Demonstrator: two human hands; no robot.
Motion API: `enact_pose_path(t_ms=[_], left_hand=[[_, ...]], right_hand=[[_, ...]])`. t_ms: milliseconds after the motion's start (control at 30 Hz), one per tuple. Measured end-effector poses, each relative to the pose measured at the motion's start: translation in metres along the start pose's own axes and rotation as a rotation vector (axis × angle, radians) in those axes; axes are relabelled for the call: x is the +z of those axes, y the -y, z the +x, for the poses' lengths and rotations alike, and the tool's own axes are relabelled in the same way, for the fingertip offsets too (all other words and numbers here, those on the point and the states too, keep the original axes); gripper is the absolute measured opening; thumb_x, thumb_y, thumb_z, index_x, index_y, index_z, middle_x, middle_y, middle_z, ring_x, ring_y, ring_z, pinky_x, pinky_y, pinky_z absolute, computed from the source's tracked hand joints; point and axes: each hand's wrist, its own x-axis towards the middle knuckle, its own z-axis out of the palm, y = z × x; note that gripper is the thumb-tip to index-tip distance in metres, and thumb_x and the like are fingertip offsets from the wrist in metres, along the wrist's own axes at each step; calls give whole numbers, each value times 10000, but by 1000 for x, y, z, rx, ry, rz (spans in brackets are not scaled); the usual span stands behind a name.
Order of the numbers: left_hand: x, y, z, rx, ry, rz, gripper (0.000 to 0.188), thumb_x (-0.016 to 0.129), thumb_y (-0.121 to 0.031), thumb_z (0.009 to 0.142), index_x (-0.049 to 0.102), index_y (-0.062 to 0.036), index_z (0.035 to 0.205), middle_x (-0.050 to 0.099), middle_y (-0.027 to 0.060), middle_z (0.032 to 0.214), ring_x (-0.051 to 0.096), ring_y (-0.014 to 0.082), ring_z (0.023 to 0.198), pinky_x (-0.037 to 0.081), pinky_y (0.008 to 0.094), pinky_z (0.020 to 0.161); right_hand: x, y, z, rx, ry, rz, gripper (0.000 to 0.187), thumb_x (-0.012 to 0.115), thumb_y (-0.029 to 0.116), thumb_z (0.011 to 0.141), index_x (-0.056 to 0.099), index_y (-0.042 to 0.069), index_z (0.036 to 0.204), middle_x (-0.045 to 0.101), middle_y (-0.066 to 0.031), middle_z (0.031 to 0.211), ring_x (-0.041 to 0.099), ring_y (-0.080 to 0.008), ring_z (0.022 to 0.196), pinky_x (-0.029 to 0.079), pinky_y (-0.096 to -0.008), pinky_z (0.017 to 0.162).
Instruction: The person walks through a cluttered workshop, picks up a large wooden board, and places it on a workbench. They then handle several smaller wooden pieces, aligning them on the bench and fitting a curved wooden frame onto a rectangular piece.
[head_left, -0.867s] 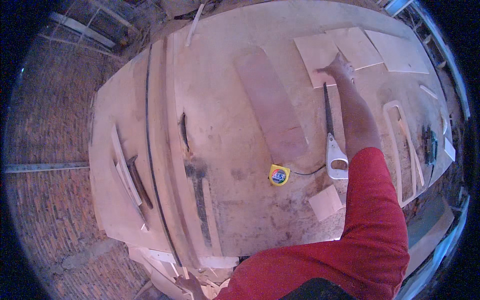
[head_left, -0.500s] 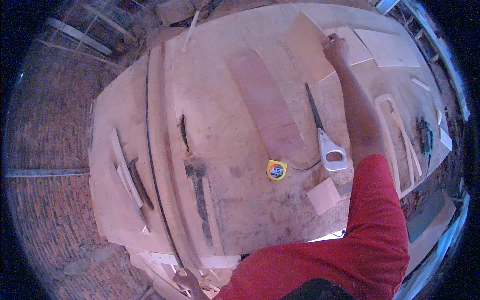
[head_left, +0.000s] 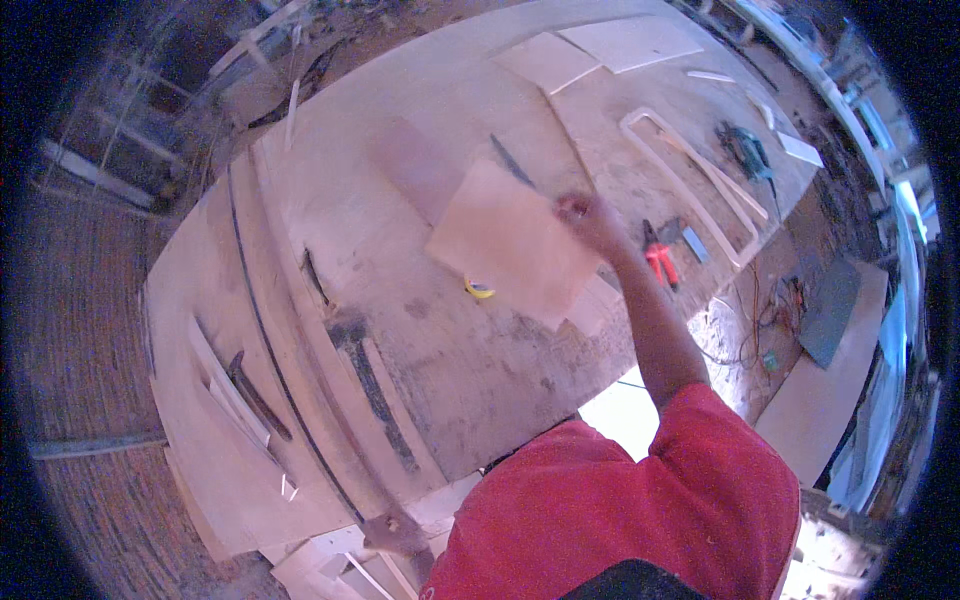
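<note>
My right hand (head_left: 588,218) grips a thin tan wooden sheet (head_left: 510,240) by its right edge and holds it tilted above the worktable. The sheet hides most of the handsaw, whose dark blade (head_left: 512,160) shows past its far edge. Partly covered at the sheet's near-left edge is a yellow tape measure (head_left: 480,288). A reddish-brown board (head_left: 415,165) lies beyond it, and a small pale wood piece (head_left: 597,305) peeks out below. My left hand (head_left: 396,532) is curled at the table's near edge, close to the end of a long dark strip (head_left: 275,350); what it holds is unclear.
Red-handled pliers (head_left: 660,258), a pale rounded frame (head_left: 690,195) and a green power tool (head_left: 747,153) lie on the worktable's right side. Two pale sheets (head_left: 632,42) rest at the far end. Curved wood strips (head_left: 228,385) lie at left. A cable (head_left: 755,310) hangs beyond the right edge.
My right hand has lifted the tan sheet from the far end and drawn it nearer and leftward, over the handsaw. The view has shifted rightward, bringing the pliers into sight. My left hand stays near the table edge.
</note>
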Motion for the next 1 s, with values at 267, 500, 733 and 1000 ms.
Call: enact_pose_path(t_ms=[267, 500, 733, 1000], left_hand=[[15, -35, 13, -21, 428, -740, 158, 720, -188, 885, 693, -33, 869, 641, 92, 751, 605, 242, 698, 478, 381, 664], [-8, -41, 16, -460, 1071, -1203, 316, 616, -274, 1011, 724, 24, 1004, 728, 97, 924, 686, 166, 856, 551, 311, 814], [-32, -43, 4, -761, 1166, -1497, 450, 569, -371, 1026, 588, -7, 1289, 666, 170, 1207, 684, 270, 1051, 567, 405, 891], [-22, -44, 2, -760, 905, -1706, 390, 601, -246, 1003, 550, 12, 1291, 652, 143, 1174, 671, 279, 1077, 580, 400, 909]], right_hand=[[28, 40, -184, 55, 192, 68, 276, 722, 267, 905, 730, 37, 1057, 681, -44, 810, 599, -123, 723, 503, -326, 668], [90, 32, -243, -34, 277, 190, 290, 690, 245, 949, 711, 29, 1141, 723, -54, 937, 645, -134, 829, 529, -307, 755], [129, 110, -279, 96, 359, 335, 296, 652, 203, 965, 699, -30, 1141, 727, -79, 1011, 651, -148, 901, 528, -306, 809], [152, 113, -261, 2, 531, 278, 310, 619, 197, 959, 706, -40, 1140, 744, -129, 1031, 668, -207, 937, 527, -342, 851]])
